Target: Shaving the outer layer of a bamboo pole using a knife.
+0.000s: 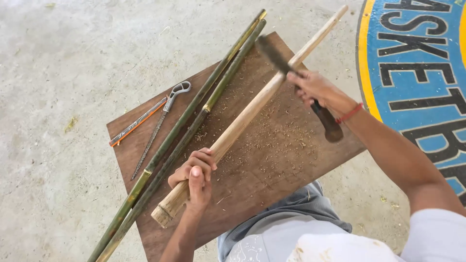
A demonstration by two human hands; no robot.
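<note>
Pale, peeled bamboo pole (252,109), long and straight, lying diagonally across a brown board, cut near end at lower left, far end reaching past the board's upper right edge. Gripped near the lower end. Dark-bladed chopping knife with a dark wooden handle (298,80), held by the handle, blade slanted up-left and meeting the pole's upper side.

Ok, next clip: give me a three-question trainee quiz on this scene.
1. True or false: the left hand grips the pale bamboo pole near its cut end.
2. What does the right hand hold? A) knife B) saw C) hammer
3. What lies left of the two green bamboo poles on the wooden board?

Key: 1 true; 2 A; 3 a hacksaw.
</note>
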